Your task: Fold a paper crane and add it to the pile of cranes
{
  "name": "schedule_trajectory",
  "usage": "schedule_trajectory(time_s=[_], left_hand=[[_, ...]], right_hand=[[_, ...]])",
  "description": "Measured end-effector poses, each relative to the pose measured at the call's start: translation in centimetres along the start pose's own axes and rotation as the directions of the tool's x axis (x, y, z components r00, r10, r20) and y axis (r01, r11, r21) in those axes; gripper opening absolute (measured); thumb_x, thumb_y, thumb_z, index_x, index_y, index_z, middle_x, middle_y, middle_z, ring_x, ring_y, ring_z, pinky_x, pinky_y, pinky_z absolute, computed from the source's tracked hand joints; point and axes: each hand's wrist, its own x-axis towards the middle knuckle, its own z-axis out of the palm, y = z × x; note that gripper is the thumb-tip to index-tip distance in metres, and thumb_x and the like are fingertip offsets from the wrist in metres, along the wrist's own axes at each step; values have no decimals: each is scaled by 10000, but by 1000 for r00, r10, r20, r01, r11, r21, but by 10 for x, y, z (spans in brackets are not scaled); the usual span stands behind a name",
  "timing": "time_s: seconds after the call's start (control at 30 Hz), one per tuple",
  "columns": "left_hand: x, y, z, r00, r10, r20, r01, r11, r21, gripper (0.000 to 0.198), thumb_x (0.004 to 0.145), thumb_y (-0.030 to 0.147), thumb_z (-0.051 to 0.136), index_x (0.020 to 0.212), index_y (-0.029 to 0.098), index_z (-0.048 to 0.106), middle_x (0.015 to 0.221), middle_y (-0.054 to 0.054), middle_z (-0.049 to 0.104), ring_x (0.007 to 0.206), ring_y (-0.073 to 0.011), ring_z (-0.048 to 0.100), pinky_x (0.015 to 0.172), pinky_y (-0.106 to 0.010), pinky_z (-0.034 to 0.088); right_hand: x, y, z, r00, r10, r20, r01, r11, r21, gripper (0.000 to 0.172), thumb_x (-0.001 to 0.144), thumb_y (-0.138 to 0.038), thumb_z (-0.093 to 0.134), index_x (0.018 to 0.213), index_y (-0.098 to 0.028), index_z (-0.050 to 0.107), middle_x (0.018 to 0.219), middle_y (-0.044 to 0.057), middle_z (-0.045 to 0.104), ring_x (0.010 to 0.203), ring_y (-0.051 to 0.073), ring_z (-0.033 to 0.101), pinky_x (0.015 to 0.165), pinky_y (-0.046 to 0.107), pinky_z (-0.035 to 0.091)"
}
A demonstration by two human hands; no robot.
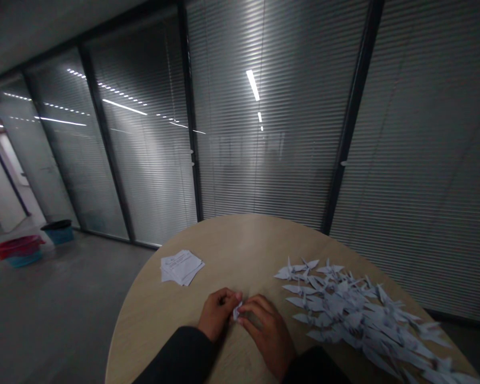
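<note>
A small folded piece of white paper [237, 311] is pinched between my two hands, low over the front of the round table. My left hand [217, 312] is closed, its thumb and fingers on the paper's left side. From the right, my right hand [267, 329] grips the same paper with its fingertips. Fingers cover much of the paper, so its exact folded shape is hard to make out. Right of my hands lies a large heap of folded paper cranes [344, 304]. A stack of square paper sheets [182, 268], the top one with faint print, lies beyond my left hand.
The round wooden table [248, 240] has its far edge close to a glass partition with blinds [264, 176]. On the floor to the left stand a bin with a red liner [18, 248] and a blue bin with a black liner [58, 231]. Farther left is a doorway.
</note>
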Motion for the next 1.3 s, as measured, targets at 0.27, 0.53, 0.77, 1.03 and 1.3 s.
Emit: schedule_trajectory(time_s=[0.27,0.53,0.77,1.03,1.3], left_hand=[[2,-3,-1,1000,20,-1,-20,999,37,577,581,686,592,636,116,517,472,17,451,437,-85,387,467,-230,289],[-1,-2,-1,1000,5,-5,-5,998,56,585,576,699,574,633,120,511,471,19,440,428,-85,379,455,-230,284],[-1,-1,-1,1000,-7,-7,8,999,44,586,556,703,586,629,127,507,466,13,458,434,-87,386,468,-232,292],[0,-2,-2,1000,-5,-15,6,999,34,581,556,700,599,626,133,494,452,22,448,424,-85,382,465,-232,298],[3,-9,-3,1000,26,-7,-25,999,42,550,617,670,592,636,129,495,474,9,470,436,-89,401,470,-229,302]], right_hand=[[0,1,2,999,-28,-23,27,998,-49,64,805,-188,592,847,-218,630,923,26,597,929,177,539,840,297,416],[0,-1,3,998,-47,-47,45,998,-43,81,804,-167,581,850,-220,620,909,16,597,916,171,544,828,302,419],[-3,-3,5,988,-127,-89,118,987,-107,112,807,-130,534,851,-209,600,893,30,592,897,188,528,822,335,412],[-4,-2,6,979,-170,-113,155,979,-136,121,809,-109,506,836,-197,585,861,34,589,862,189,524,793,328,404],[-4,-10,0,991,-135,-9,130,971,-199,133,835,-122,460,813,-194,570,890,43,582,888,183,527,814,312,395]])
